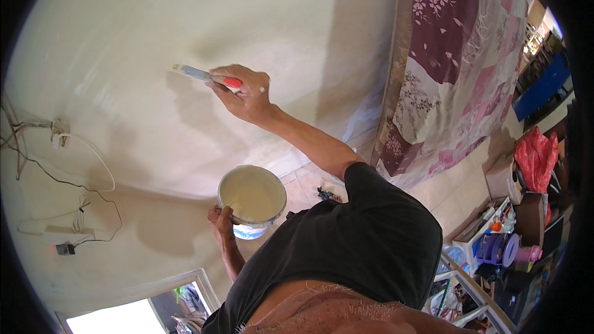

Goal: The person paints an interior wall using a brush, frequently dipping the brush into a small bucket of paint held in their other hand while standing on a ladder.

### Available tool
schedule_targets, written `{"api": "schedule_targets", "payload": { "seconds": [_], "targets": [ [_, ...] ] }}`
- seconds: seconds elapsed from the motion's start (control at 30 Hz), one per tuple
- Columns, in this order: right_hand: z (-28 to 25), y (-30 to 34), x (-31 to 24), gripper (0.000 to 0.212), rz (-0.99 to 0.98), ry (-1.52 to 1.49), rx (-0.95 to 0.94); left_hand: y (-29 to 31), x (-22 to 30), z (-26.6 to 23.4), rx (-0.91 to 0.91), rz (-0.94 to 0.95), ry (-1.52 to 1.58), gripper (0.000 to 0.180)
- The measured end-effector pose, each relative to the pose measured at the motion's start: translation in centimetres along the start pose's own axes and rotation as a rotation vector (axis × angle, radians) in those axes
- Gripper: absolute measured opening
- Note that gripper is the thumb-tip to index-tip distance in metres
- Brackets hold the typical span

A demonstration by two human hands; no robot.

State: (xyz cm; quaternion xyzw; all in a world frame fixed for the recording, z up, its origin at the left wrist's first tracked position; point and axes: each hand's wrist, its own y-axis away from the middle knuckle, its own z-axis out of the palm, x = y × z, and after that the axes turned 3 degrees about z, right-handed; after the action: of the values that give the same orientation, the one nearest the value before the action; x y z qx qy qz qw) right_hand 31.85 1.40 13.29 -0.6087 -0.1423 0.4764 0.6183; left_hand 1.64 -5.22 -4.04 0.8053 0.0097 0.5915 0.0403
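My right hand (pixel 246 91) is closed round the handle of a paintbrush (pixel 193 72), which has a red part near my fingers. The brush points left, its pale tip at or very close to the cream wall (pixel 272 18); I cannot tell whether it touches. Lower down, my left hand (pixel 221 218) grips the rim of a round bucket (pixel 252 193) of cream-coloured paint. The bucket is held up in front of my body, close to the wall. A small pale spot shows on the back of my right hand.
Cables and a socket (pixel 60 131) are on the wall at left, above a white box (pixel 69 234). A patterned maroon and pink cloth (pixel 442 80) hangs at right. Beyond it are a red bag (pixel 536 156), purple spools (pixel 499 249) and a ladder (pixel 473 297). Tiled floor (pixel 297 187) shows below.
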Motion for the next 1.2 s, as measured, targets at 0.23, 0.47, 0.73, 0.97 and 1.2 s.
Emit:
{"api": "schedule_targets", "payload": {
  "seconds": [0.23, 0.47, 0.73, 0.97, 1.2],
  "targets": [
    [-3.4, -8.6, 3.3, 0.011, 0.098, -0.055, 0.224, -0.1, 0.3, 0.1, 0.001, -0.001, -0.022, 0.024],
    [-24.0, -13.4, 7.7, 0.017, 0.052, 0.38, 0.663, -1.2, -2.2, -0.3, -0.009, 0.004, 0.032, 0.025],
    [-23.2, -13.1, 8.5, 0.019, -0.261, 0.946, 0.616, -0.6, 1.2, 1.1, -0.075, -0.025, -0.038, 0.027],
    [-5.4, -6.0, -0.3, 0.016, -0.277, 0.458, 0.213, -2.0, 0.7, 1.3, -0.088, 0.011, -0.069, 0.026],
    [-3.7, 2.9, -5.2, 0.015, 0.272, 0.058, -0.163, -1.5, 4.0, 0.2, -0.173, 0.05, -0.04, 0.02]
  ]
}}
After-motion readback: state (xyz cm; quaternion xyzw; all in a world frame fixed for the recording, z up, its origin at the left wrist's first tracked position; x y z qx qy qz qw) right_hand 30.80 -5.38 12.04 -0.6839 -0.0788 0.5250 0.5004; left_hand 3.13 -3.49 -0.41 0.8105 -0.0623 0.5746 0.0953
